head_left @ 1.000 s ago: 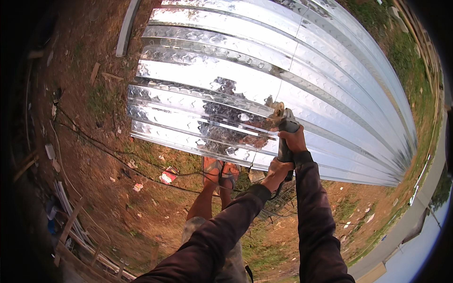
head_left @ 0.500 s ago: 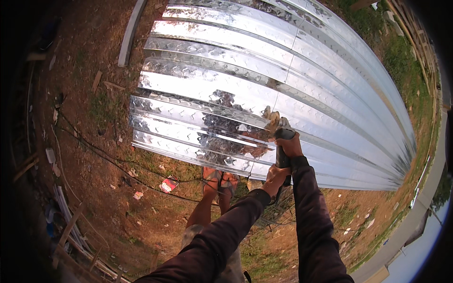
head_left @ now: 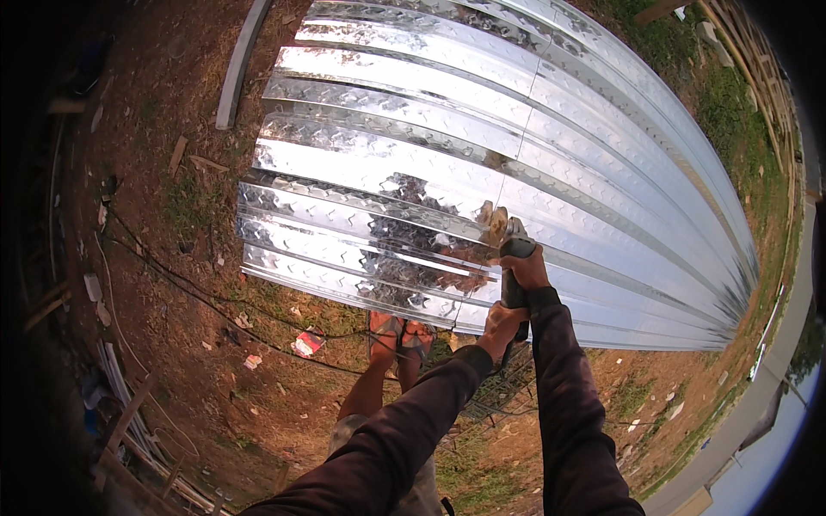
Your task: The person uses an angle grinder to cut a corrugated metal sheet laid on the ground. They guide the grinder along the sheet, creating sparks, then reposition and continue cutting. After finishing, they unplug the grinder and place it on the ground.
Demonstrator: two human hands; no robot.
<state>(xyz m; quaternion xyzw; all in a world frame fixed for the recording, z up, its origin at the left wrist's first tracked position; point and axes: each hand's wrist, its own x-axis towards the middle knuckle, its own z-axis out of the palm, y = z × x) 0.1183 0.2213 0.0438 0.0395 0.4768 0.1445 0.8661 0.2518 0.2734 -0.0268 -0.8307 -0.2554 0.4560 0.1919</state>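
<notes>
An angle grinder [head_left: 514,291] with a dark body is held in both my hands over a large, shiny corrugated metal sheet [head_left: 344,160]. My right hand [head_left: 529,265] grips its front part near the metal head. Lower down, my left hand [head_left: 500,329] is wrapped round the rear of the body. The grinder's disc end sits at the sheet's surface, beside a thin dark line that crosses the ribs. Whether the disc touches the metal I cannot tell. A dark reflection shows in the sheet left of the tool.
My feet stand at the sheet's near edge. A black cable [head_left: 185,292] runs over the dirt at left. A grey beam [head_left: 237,73] lies at the far left, a red-and-white scrap [head_left: 307,343] near my feet. Timber [head_left: 757,77] is stacked at the far right.
The whole view has shifted slightly, with the sheet sitting a little lower in the picture. Both hands keep their grip on the angle grinder, which stays almost in place.
</notes>
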